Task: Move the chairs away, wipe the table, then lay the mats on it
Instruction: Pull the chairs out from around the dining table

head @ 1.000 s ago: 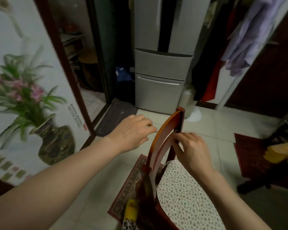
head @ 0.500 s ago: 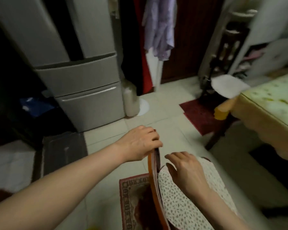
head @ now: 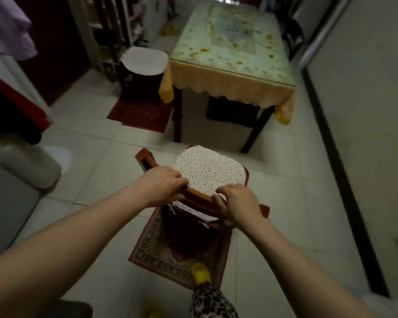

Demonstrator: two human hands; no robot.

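Left hand (head: 164, 183) and right hand (head: 236, 199) both grip the chair (head: 199, 198) back — table (head: 232, 65) well apart.

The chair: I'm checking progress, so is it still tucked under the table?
No, the chair stands apart from the table, with bare floor between them.

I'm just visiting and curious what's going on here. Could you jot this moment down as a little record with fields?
left hand: grips the chair's top rail
right hand: grips the same rail
chair: wooden, dotted seat cushion, standing apart from the table
table: yellow-fringed cloth
second chair: beside the table's left corner
rug: under the chair
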